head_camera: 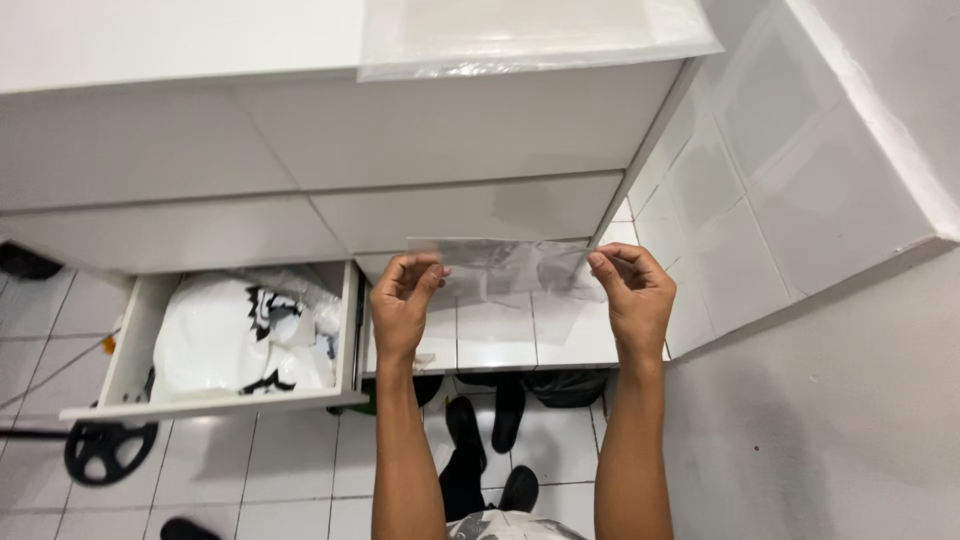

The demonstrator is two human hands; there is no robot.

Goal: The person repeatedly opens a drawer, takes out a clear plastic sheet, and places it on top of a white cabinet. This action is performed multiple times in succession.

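A thin, clear plastic sheet (510, 268), rectangular and slightly crinkled, is stretched flat between both hands in front of the white cabinet (300, 150). The left hand (405, 300) pinches the sheet's corner at its 9 o'clock end, fingers (425, 272) closed narrow on the plastic; the right hand (632, 295) pinches the 3 o'clock end the same way, thumb and fingers shut on the edge. Both forearms rise from 6 o'clock.

At 9 o'clock from the left hand, a white pull-out drawer (135, 345) stands open, holding a white plastic bag with black markings (245, 335). On the white worktop (150, 40) at 12 o'clock lies a stack of clear plastic sheets (530, 35), reaching its front edge. A white tiled wall (760, 200) runs at 3 o'clock. Below, on the white tiled floor (290, 470), are black shoes (465, 425) and, at 8 o'clock, a black wheel (108, 450).
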